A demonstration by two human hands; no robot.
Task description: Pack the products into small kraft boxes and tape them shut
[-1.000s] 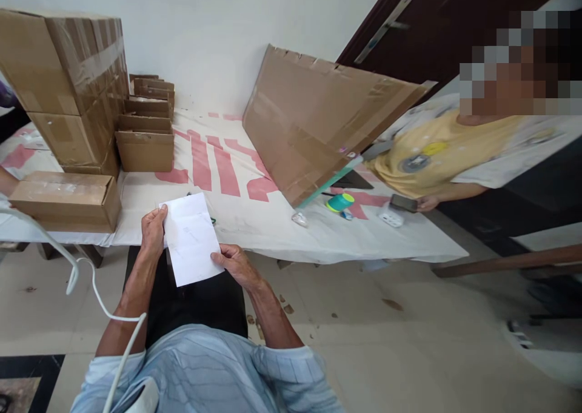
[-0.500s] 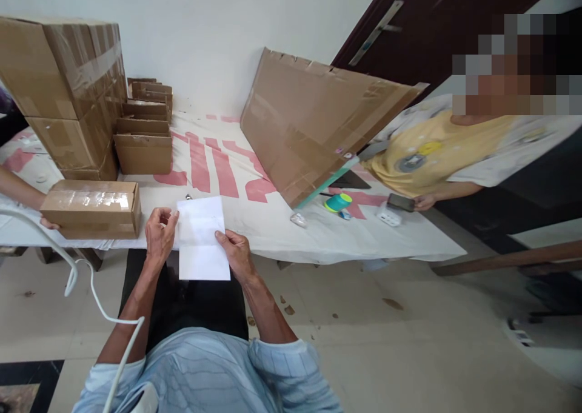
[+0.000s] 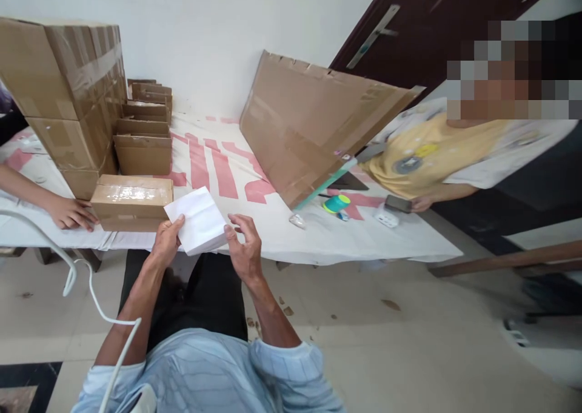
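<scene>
I hold a white sheet of paper, folded over, above the near edge of the table. My left hand pinches its lower left corner. My right hand grips its right edge with thumb and forefinger, the other fingers raised. Just left of the paper lies a taped brown cardboard box, with another person's hand resting at its left end.
Large taped cartons and several open small boxes stand at the back left. A flat cardboard sheet leans at the middle. A person in a yellow shirt holds a phone at the right, beside a teal tape roll.
The paper went from a tall open sheet to a folded, smaller shape raised toward the table. The other person's hand pushed the taped box rightward, close to my left hand.
</scene>
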